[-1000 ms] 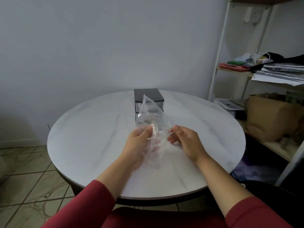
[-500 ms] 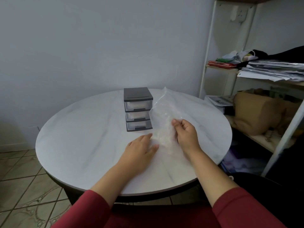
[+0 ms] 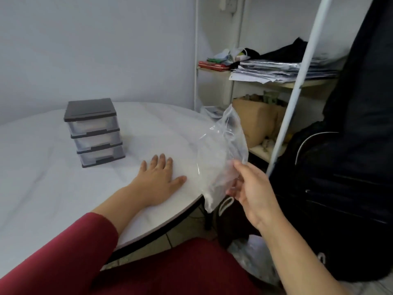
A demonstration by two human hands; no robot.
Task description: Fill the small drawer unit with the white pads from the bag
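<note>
The small drawer unit (image 3: 94,132), black-framed with three clear drawers, stands on the round white table (image 3: 53,184) toward the back left; all three drawers are pushed in and pale contents show through their fronts. My left hand (image 3: 158,180) lies flat on the tabletop, fingers spread, holding nothing, to the right of the unit. My right hand (image 3: 253,189) pinches a crumpled clear plastic bag (image 3: 222,154) and holds it in the air past the table's right edge. The bag looks see-through with no pads visible inside.
A white metal shelf (image 3: 265,81) stands at the right with stacked papers (image 3: 280,70), folded clothes and a brown paper bag (image 3: 257,122). A large black bag (image 3: 340,188) fills the right side. Another plastic bag (image 3: 253,256) lies on the tiled floor.
My left hand let go of the bag and settled flat on the table. My right hand carried the bag rightward beyond the table's edge. The view swung to the right.
</note>
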